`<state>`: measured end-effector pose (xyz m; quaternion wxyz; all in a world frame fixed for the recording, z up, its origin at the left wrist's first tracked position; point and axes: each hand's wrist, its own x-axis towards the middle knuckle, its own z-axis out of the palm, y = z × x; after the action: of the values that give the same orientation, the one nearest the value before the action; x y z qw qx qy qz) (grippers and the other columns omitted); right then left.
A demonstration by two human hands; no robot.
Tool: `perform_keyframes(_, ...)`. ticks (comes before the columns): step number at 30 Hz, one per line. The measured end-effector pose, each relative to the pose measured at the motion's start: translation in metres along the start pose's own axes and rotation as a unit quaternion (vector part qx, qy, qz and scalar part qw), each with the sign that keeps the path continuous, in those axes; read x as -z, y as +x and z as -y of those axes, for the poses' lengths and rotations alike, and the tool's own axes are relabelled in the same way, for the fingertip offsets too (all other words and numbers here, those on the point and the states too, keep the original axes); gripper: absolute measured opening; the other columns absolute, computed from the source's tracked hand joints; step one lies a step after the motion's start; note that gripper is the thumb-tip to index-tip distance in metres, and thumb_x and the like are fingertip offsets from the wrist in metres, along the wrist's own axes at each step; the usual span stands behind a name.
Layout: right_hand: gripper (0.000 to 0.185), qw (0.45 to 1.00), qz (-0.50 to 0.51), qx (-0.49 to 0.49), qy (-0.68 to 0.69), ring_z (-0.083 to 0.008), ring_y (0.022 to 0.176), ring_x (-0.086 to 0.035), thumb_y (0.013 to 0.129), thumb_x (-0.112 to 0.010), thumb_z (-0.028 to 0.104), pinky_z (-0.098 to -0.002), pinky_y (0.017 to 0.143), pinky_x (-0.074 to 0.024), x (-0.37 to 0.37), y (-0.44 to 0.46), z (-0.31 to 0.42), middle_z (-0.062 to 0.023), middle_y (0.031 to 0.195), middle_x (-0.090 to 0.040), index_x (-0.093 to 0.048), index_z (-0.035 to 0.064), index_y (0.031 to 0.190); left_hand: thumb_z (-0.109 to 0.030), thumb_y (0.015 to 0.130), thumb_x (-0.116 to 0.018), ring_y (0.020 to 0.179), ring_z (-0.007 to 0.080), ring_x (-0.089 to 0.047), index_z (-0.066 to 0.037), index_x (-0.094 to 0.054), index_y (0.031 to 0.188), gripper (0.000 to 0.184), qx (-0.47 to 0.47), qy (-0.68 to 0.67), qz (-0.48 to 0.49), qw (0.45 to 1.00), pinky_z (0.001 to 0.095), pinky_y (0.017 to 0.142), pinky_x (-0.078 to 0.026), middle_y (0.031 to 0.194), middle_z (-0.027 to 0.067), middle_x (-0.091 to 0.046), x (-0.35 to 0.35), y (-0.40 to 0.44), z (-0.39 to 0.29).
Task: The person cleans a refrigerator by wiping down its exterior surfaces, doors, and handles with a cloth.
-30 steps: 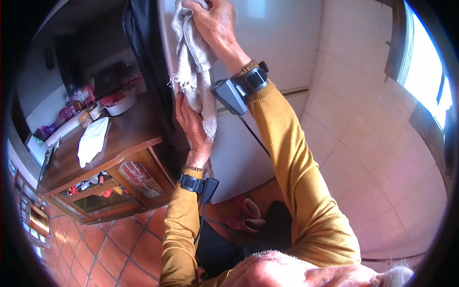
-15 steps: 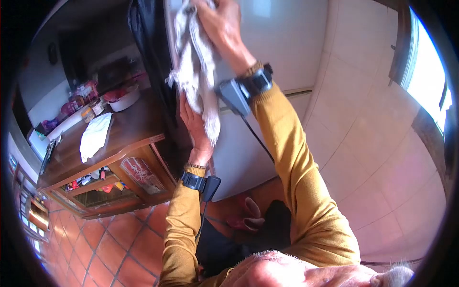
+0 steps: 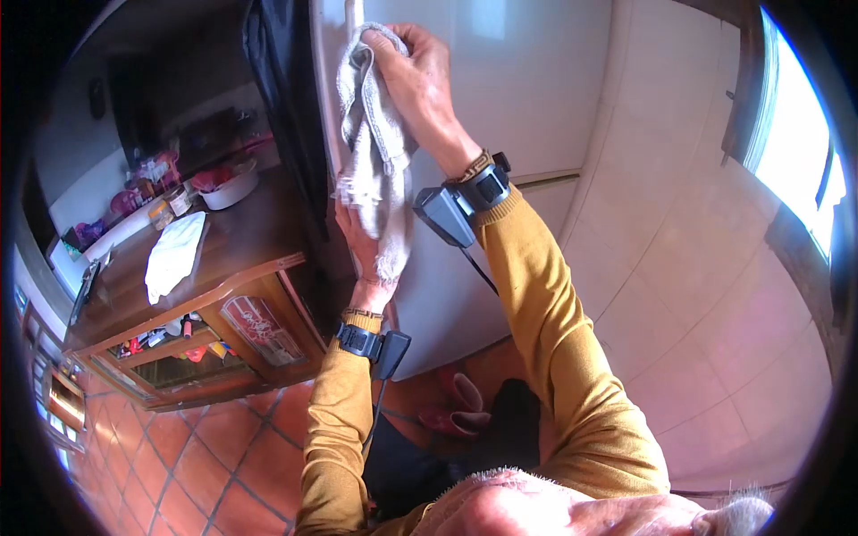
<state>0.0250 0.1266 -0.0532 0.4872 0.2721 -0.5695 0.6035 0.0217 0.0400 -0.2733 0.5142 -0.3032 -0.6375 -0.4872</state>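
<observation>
A greyish-white cloth (image 3: 380, 152) hangs in folds along the vertical edge of a pale refrigerator-like door (image 3: 509, 98). My right hand (image 3: 422, 79) is closed on its upper part, with the thumb pressed over the fabric. Lower down, my left hand (image 3: 362, 255) lies against the door's edge, its fingers pointing up and partly hidden behind the cloth's lower end. The fingers that show look stretched out. Above the cloth, a strip of the light door edge (image 3: 355, 12) is visible.
To the left stands a brown wooden cabinet (image 3: 237, 277) with a white cloth (image 3: 174, 255), jars (image 3: 170, 207) and a white basin (image 3: 231, 188) on top. Dark fabric (image 3: 286, 107) hangs beside the door. Red boots (image 3: 456, 411) are on the tiled floor (image 3: 197, 456).
My right hand has moved down along the door edge with the cloth, uncovering the edge above it. The left hand has stayed nearly in place.
</observation>
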Motion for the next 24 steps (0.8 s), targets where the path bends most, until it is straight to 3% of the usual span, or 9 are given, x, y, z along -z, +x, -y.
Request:
perform_keyframes(2,0.036,0.999,0.011,-0.044,0.021,-0.0210,0.070,-0.068,0.081,-0.070,0.028,-0.0356,0.071,-0.0540,-0.001,0.007,0.006,-0.0143,0.079,-0.071,-0.070,-0.0058,0.091,-0.002,0.083,-0.062,0.135,0.0424,-0.036,0.005,-0.035,0.141,0.064,0.040,0.072,-0.005,0.997,0.0495,0.112,-0.028,0.142,0.0254,-0.040,0.004,0.006,-0.015)
perform_keyframes(5,0.036,0.985,-0.028,0.111,-0.131,-0.0304,0.070,-0.069,0.079,-0.069,0.029,-0.0389,0.070,-0.0537,-0.006,0.028,0.033,-0.0225,0.076,-0.068,-0.068,-0.0067,0.084,0.007,0.080,-0.056,0.136,0.0429,-0.035,0.007,-0.035,0.141,0.064,-0.053,0.132,-0.016,0.990,0.0511,0.111,-0.028,0.137,0.0271,-0.045,0.005,0.015,-0.024)
perform_keyframes(9,0.036,0.967,-0.065,0.160,-0.185,-0.0374,0.076,-0.069,0.079,-0.067,0.028,-0.0416,0.072,-0.0535,-0.009,0.023,0.014,-0.0262,0.080,-0.068,-0.065,-0.0070,0.086,0.007,0.079,-0.056,0.135,0.0434,-0.035,0.008,-0.036,0.140,0.064,-0.023,0.137,0.003,0.990,0.0513,0.111,-0.029,0.139,0.0273,-0.043,0.007,0.015,-0.025)
perform_keyframes(13,0.036,0.981,-0.052,0.113,-0.149,-0.0405,0.075,-0.067,0.079,-0.066,0.028,-0.0446,0.073,-0.0527,-0.008,0.001,0.016,-0.0271,0.081,-0.067,-0.064,-0.0067,0.090,0.005,0.081,-0.057,0.136,0.0416,-0.035,0.007,-0.038,0.140,0.061,0.010,0.118,-0.014,0.993,0.0501,0.110,-0.031,0.141,0.0257,-0.042,0.002,0.008,-0.014)
perform_keyframes(15,0.036,0.955,-0.022,0.202,-0.215,-0.0417,0.074,-0.067,0.079,-0.066,0.028,-0.0456,0.073,-0.0524,-0.013,0.027,0.028,-0.0277,0.080,-0.066,-0.064,-0.0060,0.091,0.004,0.082,-0.057,0.136,0.0410,-0.035,0.006,-0.038,0.141,0.062,-0.007,0.125,-0.012,0.992,0.0498,0.109,-0.031,0.141,0.0252,-0.042,0.004,0.011,-0.021)
perform_keyframes(18,0.035,0.946,-0.029,0.146,-0.289,-0.0345,0.075,-0.066,0.081,-0.062,0.025,-0.0420,0.070,-0.0505,-0.018,0.044,0.047,-0.0250,0.079,-0.066,-0.063,-0.0087,0.092,0.004,0.084,-0.057,0.137,0.0396,-0.035,0.003,-0.036,0.144,0.064,-0.030,0.131,-0.008,0.991,0.0492,0.109,-0.030,0.142,0.0237,-0.042,0.007,0.013,-0.026)
perform_keyframes(20,0.036,0.957,0.040,0.124,-0.259,-0.0421,0.075,-0.066,0.078,-0.066,0.027,-0.0459,0.073,-0.0524,-0.011,0.031,0.046,-0.0279,0.079,-0.066,-0.063,-0.0059,0.091,0.004,0.083,-0.057,0.138,0.0394,-0.034,0.003,-0.034,0.145,0.066,-0.017,0.129,0.001,0.991,0.0491,0.108,-0.031,0.142,0.0238,-0.042,0.008,0.015,-0.027)
perform_keyframes(21,0.035,0.949,-0.024,0.192,-0.248,-0.0420,0.074,-0.066,0.077,-0.066,0.028,-0.0453,0.073,-0.0523,-0.011,0.021,0.022,-0.0277,0.079,-0.066,-0.064,-0.0053,0.089,0.004,0.083,-0.057,0.138,0.0394,-0.034,0.003,-0.034,0.145,0.066,-0.017,0.127,-0.002,0.992,0.0491,0.108,-0.031,0.142,0.0238,-0.042,0.008,0.013,-0.024)
perform_keyframes(24,0.035,0.961,-0.031,0.137,-0.239,-0.0406,0.075,-0.066,0.075,-0.067,0.027,-0.0433,0.073,-0.0526,-0.011,0.008,0.026,-0.0261,0.079,-0.067,-0.065,-0.0059,0.089,0.007,0.083,-0.056,0.137,0.0419,-0.033,0.005,-0.034,0.143,0.064,0.030,0.129,0.027,0.991,0.0483,0.112,-0.028,0.142,0.0248,-0.040,0.008,0.010,-0.019)
